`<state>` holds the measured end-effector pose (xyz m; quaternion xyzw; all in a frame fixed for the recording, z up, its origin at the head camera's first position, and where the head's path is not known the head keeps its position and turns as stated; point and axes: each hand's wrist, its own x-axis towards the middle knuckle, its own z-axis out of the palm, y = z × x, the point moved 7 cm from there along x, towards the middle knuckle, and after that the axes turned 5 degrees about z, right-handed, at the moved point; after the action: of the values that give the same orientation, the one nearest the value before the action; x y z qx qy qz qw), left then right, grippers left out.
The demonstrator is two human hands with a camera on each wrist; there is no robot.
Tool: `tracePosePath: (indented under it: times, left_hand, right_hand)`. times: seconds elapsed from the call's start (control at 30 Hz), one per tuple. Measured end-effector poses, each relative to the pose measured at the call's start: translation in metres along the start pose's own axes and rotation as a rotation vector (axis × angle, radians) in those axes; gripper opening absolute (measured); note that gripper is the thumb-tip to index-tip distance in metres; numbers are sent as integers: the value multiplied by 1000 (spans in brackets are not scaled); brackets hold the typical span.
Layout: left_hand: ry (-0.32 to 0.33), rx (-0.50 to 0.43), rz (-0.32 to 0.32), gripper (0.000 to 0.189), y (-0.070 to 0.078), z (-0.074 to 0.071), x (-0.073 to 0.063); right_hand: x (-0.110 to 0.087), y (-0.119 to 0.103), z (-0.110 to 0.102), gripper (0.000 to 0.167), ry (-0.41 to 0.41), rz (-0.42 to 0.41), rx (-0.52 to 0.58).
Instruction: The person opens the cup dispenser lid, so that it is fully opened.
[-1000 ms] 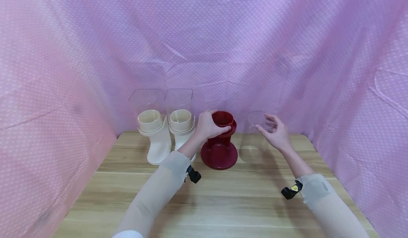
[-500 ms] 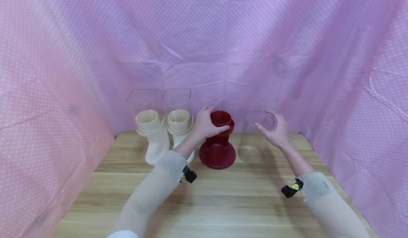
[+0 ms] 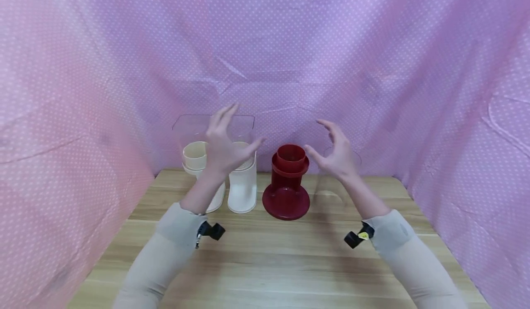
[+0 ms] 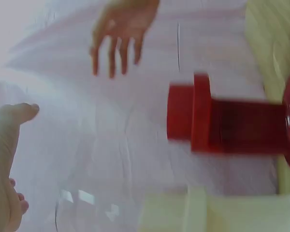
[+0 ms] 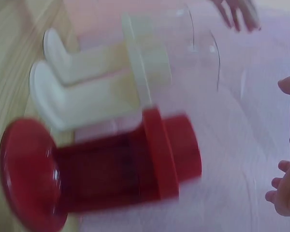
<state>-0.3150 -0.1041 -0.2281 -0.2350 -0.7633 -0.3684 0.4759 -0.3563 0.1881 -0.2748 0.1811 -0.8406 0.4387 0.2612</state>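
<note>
My left hand (image 3: 227, 148) is raised with fingers spread, in front of the two cream stands; nothing is in its grasp. My right hand (image 3: 337, 155) also hangs in the air with thumb and fingers apart, in front of a clear cylinder (image 3: 327, 187). Between the hands stands a dark red stand (image 3: 288, 175) with a round base and a cup-like top, touched by neither. One cream stand (image 3: 194, 157) is partly hidden by the left arm; the other cream stand (image 3: 242, 191) shows its full base. The right wrist view shows both cream stands (image 5: 96, 99) beside the red one.
Clear, thin-edged covers (image 3: 192, 127) rise above the cream stands. A wooden tabletop (image 3: 281, 263) stretches toward the person. Pink dotted cloth (image 3: 290, 47) encloses the back and both sides.
My left hand has left the red stand's top and moved left and up. My right hand has come off the clear cylinder's rim and shifted left and up. The red stand has stayed put.
</note>
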Motion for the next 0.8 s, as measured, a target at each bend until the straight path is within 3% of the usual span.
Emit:
tracePosePath:
  times: [0.13, 0.33, 0.43, 0.53, 0.67, 0.8]
  left_hand:
    - [10, 17, -96, 98, -29, -14, -13]
    - [-62, 3, -192, 110, -59, -6, -37]
    - [-93, -18, -238, 115, -68, 1, -46]
    - [-135, -20, -331, 123, -77, 6, -54]
    - [-212, -15, -430, 118, -85, 11, -63]
    - [-236, -20, -427, 102, -85, 11, -63]
  right_hand:
    - [7, -25, 30, 76, -41, -38, 47]
    - [13, -47, 74, 76, -114, -52, 67]
    - [14, -51, 96, 76, -179, -17, 131]
    - [13, -51, 116, 78, -242, 34, 192]
    - [12, -47, 138, 80, -293, 101, 200]
    - [11, -44, 156, 79, -321, 148, 189]
